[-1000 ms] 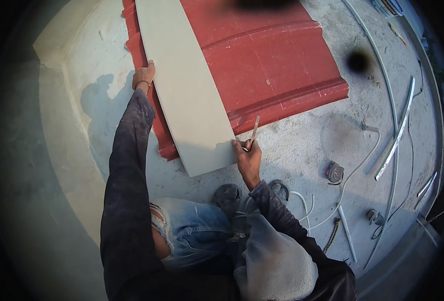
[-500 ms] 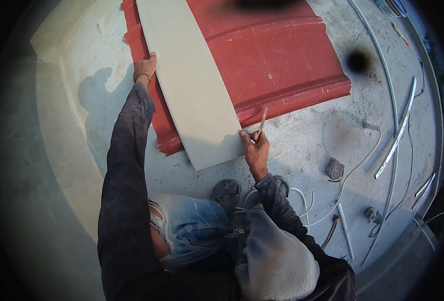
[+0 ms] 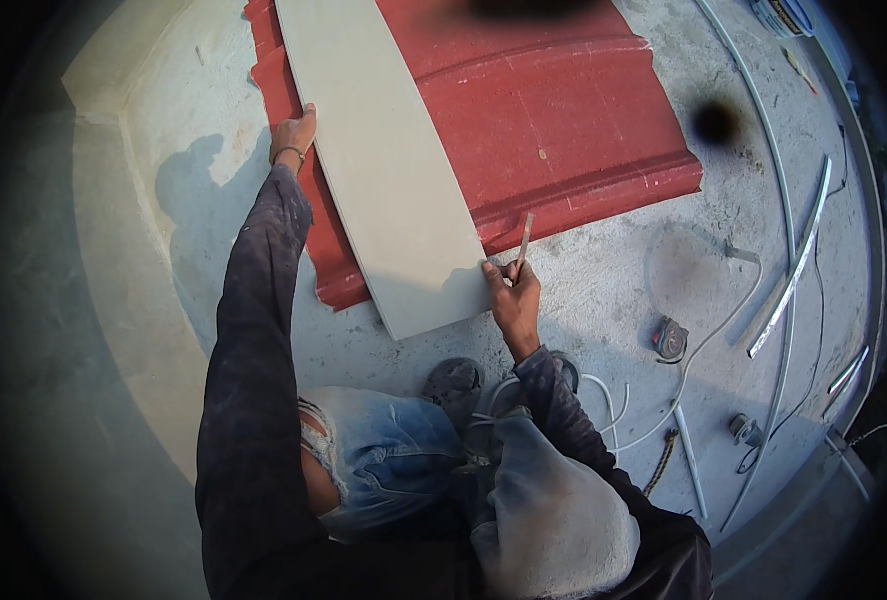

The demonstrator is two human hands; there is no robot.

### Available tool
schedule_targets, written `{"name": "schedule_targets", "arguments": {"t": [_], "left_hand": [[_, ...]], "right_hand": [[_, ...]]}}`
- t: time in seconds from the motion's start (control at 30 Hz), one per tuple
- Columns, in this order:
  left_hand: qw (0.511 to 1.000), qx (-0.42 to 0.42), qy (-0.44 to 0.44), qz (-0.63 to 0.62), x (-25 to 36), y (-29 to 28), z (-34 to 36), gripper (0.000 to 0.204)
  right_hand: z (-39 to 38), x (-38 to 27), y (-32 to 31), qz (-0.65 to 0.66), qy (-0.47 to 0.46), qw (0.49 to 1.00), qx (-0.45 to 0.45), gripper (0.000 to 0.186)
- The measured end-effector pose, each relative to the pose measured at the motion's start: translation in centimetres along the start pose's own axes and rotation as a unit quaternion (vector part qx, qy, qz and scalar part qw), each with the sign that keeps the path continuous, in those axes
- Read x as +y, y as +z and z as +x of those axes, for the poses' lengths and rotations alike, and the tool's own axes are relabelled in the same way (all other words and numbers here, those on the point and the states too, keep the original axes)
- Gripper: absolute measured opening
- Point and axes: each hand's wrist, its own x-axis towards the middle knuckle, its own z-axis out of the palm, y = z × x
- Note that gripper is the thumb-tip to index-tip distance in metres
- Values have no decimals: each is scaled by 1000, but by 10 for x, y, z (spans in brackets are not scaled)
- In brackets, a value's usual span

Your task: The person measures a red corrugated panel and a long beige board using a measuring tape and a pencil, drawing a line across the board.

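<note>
Left hand [image 3: 293, 132] pinching smooth board [image 3: 388, 165] over ribbed red sheet [image 3: 563, 115]; right hand [image 3: 516, 302] pinching slim stick [image 3: 526, 232].

The view's top edge crops the pale board [image 3: 393, 180].

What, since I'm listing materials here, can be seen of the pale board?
The pale board is long, flat and thin, with a smooth, grey-beige face and straight near end; its material is unclear. It lies across the red ribbed sheet, its near end jutting past it over the floor, partly shaded; its far end runs out of view. The left hand touches its left edge, the right hand its right edge near the corner.
</note>
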Motion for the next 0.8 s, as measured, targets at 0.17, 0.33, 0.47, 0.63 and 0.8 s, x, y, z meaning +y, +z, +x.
{"name": "schedule_targets", "arguments": {"t": [0.17, 0.33, 0.47, 0.63, 0.8], "left_hand": [[999, -9, 36, -17, 6, 6, -11, 83], [998, -11, 51, -21, 1, 2, 2, 87], [997, -23, 76, 8, -5, 13, 14, 79], [986, -61, 147, 56, -26, 5, 30, 75], [993, -33, 114, -18, 3, 30, -14, 70]], "right_hand": [[10, 13, -4, -7, -32, 999, 2, 32], [8, 14, 0, -13, -29, 999, 4, 34], [8, 6, -3, 37, -32, 999, -2, 35], [-1, 9, 7, 8, -31, 999, 0, 35], [9, 19, -9, 14, -49, 999, 19, 35]]}}
